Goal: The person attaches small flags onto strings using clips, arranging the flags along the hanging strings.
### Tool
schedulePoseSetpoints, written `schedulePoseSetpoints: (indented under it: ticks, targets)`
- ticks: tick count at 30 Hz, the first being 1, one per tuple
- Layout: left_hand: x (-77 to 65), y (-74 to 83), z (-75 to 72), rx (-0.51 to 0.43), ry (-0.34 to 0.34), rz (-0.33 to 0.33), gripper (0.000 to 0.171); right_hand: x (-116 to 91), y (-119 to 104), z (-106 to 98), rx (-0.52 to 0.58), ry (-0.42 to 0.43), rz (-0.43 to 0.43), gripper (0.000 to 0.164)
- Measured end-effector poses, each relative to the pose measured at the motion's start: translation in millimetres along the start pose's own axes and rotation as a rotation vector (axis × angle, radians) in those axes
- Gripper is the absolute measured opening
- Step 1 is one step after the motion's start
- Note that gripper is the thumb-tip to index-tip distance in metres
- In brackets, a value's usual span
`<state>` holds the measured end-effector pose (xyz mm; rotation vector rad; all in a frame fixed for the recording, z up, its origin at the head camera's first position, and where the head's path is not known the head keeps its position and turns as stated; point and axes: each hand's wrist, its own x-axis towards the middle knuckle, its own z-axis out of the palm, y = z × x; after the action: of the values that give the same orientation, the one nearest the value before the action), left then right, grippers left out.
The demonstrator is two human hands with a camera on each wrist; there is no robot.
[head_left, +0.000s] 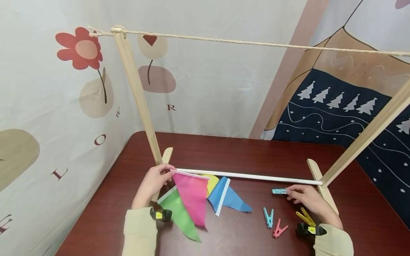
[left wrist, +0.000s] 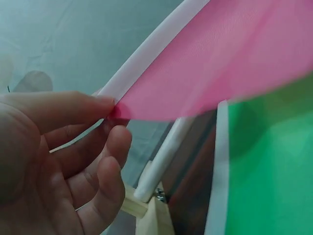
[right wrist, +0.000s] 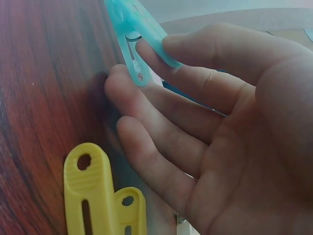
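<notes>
My left hand [head_left: 156, 183] pinches the white-edged top corner of a pink triangular pennant [head_left: 193, 193] between thumb and finger. The pennant hangs point down, partly over a green pennant [head_left: 180, 215] that has its own white edge. In the left wrist view, the thumb lies along the pink cloth's white band [left wrist: 151, 49]. My right hand [head_left: 307, 197] holds a light-blue clothespin [head_left: 279, 191] by one handle between thumb and forefinger, as the right wrist view shows. Below that hand lies a yellow clothespin [right wrist: 90, 191].
Blue [head_left: 229, 195] and yellow [head_left: 211, 184] pennants lie beside the pink one. Another blue clothespin [head_left: 268, 217] and a red clothespin [head_left: 280, 228] rest on the table [head_left: 237, 234]. A wooden frame [head_left: 136, 89] stands behind, with a rope [head_left: 224, 41] across its top and a white rod [head_left: 250, 176] low down.
</notes>
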<state>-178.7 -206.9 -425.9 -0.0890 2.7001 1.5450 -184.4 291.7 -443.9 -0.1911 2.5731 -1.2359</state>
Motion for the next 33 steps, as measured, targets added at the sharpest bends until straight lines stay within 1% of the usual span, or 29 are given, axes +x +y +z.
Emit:
schedulePoseSetpoints:
  ticks: [3,6,8,10,13,16,18,20,26,29,33]
  targets:
    - [-2.0,2.2,-5.7,0.089,0.054,0.013,0.016,0,-1,1,0.001,0.002,-0.006,0.032]
    - [-5.2,4.7,-11.7,0.189,0.118,0.053,0.016,0,-1,1,0.002,0.0,-0.006,0.033]
    - [-7.2,6.8,-15.3,0.229,0.165,0.079,0.015,0,-1,1,0.001,-0.001,-0.007,0.033]
    - [-8.6,8.3,-17.6,0.24,0.194,0.093,0.015,0,0,1,0.007,-0.001,-0.007,0.033]
    - [-9.4,9.4,-19.0,0.239,0.22,0.09,0.015,1,1,1,0.016,0.003,0.003,0.031]
    - [-9.9,8.5,-19.2,0.22,0.235,0.08,0.014,0,0,2,0.024,0.001,0.017,0.032]
    - [-10.6,8.0,-19.4,0.208,0.256,0.077,0.014,0,-1,2,0.022,-0.001,0.024,0.032]
    - [-9.9,8.3,-19.5,0.2,0.296,0.084,0.015,0,0,2,0.024,-0.003,0.02,0.033]
    - [-10.3,9.7,-18.9,0.187,0.469,0.117,0.017,1,2,1,0.015,-0.009,0.024,0.033]
    - [-9.3,9.5,-18.0,0.159,0.53,0.126,0.018,2,1,1,-0.005,-0.009,0.016,0.034]
    - [-6.6,9.3,-17.1,0.111,0.585,0.135,0.017,3,1,3,-0.026,-0.007,0.027,0.036]
